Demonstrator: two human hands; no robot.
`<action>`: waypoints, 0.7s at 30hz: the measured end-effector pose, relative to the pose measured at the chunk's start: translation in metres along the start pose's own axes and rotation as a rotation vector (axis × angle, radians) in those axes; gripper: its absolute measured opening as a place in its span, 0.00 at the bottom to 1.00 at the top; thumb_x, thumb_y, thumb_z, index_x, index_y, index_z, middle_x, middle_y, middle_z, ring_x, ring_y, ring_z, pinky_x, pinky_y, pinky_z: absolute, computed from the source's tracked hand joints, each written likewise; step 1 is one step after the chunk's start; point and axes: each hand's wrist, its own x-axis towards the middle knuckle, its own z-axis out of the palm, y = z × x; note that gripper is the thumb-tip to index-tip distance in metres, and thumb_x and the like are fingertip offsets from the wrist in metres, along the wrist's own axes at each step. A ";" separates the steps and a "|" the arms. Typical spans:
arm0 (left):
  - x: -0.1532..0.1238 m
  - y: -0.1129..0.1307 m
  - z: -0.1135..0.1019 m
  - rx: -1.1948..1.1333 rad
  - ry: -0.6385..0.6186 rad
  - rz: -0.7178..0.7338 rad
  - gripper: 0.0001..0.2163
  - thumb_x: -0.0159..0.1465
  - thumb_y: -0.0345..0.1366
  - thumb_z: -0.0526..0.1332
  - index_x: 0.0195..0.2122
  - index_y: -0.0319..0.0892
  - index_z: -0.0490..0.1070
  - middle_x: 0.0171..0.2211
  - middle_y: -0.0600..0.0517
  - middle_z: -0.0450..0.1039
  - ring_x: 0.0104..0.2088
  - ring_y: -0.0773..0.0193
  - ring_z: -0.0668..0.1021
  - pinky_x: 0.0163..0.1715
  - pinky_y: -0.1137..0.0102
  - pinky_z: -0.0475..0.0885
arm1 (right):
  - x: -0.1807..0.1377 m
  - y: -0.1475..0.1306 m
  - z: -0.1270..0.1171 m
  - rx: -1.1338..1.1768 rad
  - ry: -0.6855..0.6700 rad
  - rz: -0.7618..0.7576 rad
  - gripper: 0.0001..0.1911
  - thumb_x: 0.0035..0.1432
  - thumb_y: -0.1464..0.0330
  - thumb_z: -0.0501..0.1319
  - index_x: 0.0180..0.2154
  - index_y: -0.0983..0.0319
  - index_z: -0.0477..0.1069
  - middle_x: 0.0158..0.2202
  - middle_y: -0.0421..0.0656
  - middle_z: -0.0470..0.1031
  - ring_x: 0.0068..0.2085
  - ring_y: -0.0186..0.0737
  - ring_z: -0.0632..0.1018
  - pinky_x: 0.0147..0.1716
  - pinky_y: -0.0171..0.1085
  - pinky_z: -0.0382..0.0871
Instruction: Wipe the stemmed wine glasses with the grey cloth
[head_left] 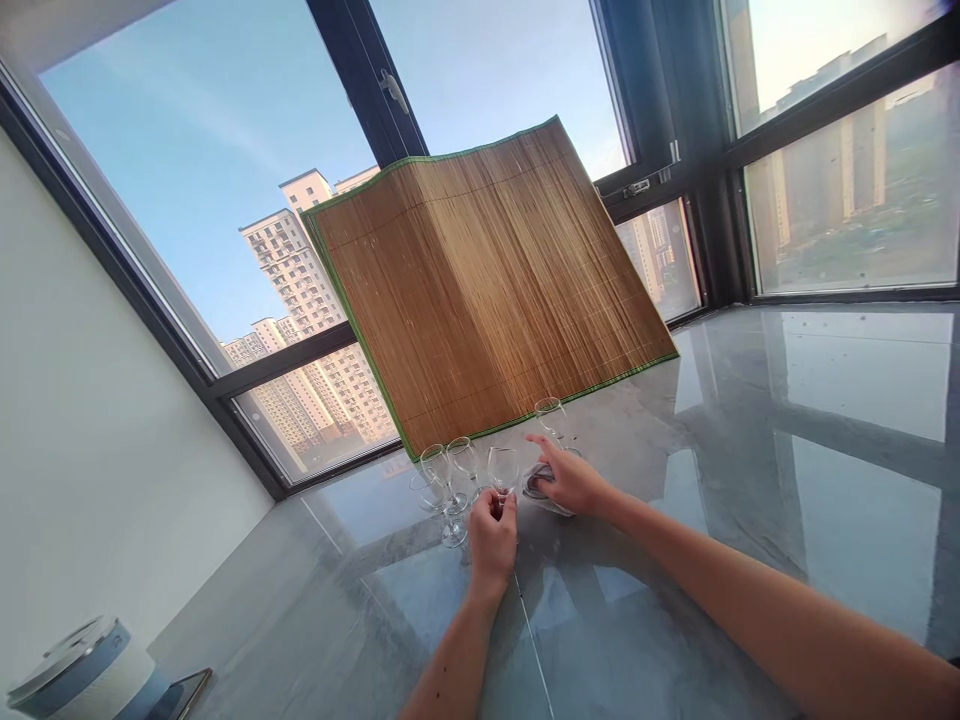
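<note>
Several clear wine glasses stand on a glossy grey marble table [750, 500] in front of a propped-up bamboo mat [487, 290]. My left hand [493, 535] is closed round the stem of one upright wine glass [503, 468]. My right hand [571, 478] rests on a glass lying on its side [541, 490], fingers curled over it. Another upright glass [551, 418] stands just behind my right hand. Two more glasses [450, 470] stand to the left of my left hand.
The bamboo mat with green edging leans against dark-framed windows [375, 90] showing high-rise buildings. A white and blue round container [75, 675] and a phone [180, 695] sit at the lower left. A white wall [90, 450] runs along the left.
</note>
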 end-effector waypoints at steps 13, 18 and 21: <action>0.000 0.000 0.000 0.034 -0.009 0.003 0.12 0.61 0.44 0.58 0.26 0.42 0.66 0.21 0.56 0.67 0.23 0.67 0.69 0.26 0.73 0.61 | 0.000 0.000 0.000 -0.018 0.017 -0.001 0.36 0.52 0.69 0.59 0.63 0.63 0.54 0.38 0.46 0.78 0.40 0.44 0.76 0.38 0.35 0.62; 0.000 0.000 0.000 0.019 -0.013 0.002 0.12 0.61 0.44 0.58 0.26 0.42 0.65 0.22 0.56 0.66 0.23 0.68 0.68 0.26 0.73 0.61 | 0.000 0.000 0.002 -0.030 0.024 -0.008 0.36 0.52 0.69 0.59 0.63 0.63 0.55 0.39 0.48 0.78 0.40 0.45 0.76 0.39 0.35 0.63; 0.001 -0.001 -0.001 -0.001 -0.014 -0.004 0.13 0.61 0.44 0.58 0.25 0.42 0.65 0.21 0.56 0.65 0.22 0.68 0.67 0.26 0.73 0.60 | -0.001 0.000 0.003 -0.012 0.040 -0.017 0.35 0.52 0.70 0.59 0.62 0.62 0.55 0.37 0.46 0.78 0.40 0.43 0.76 0.38 0.34 0.63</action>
